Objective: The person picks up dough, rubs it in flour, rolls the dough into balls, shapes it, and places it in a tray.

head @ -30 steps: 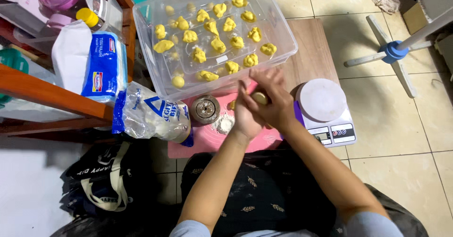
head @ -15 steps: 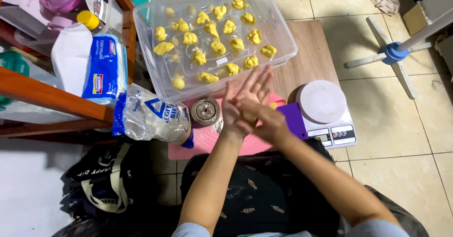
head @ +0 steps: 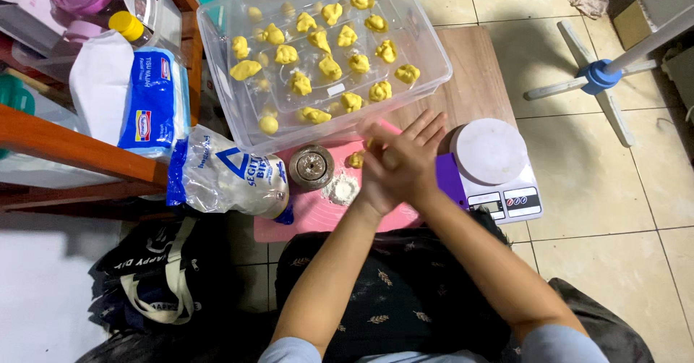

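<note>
Two palms meet at frame centre: our left hand and right hand lie flat together, fingers extended, pressing a soft yellow dough piece, barely visible between them. We judge it light, pliable, best cradled gently in the palms.

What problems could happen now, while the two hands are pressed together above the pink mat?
1. The hands are blurred, palms pressed over something hidden; a small yellow dough piece lies beside them and could be knocked away.
2. The flour pile lies just under the wrists and may get smeared across the mat.
3. The scale stands close to the right hand, so an elbow swing might bump it.
</note>
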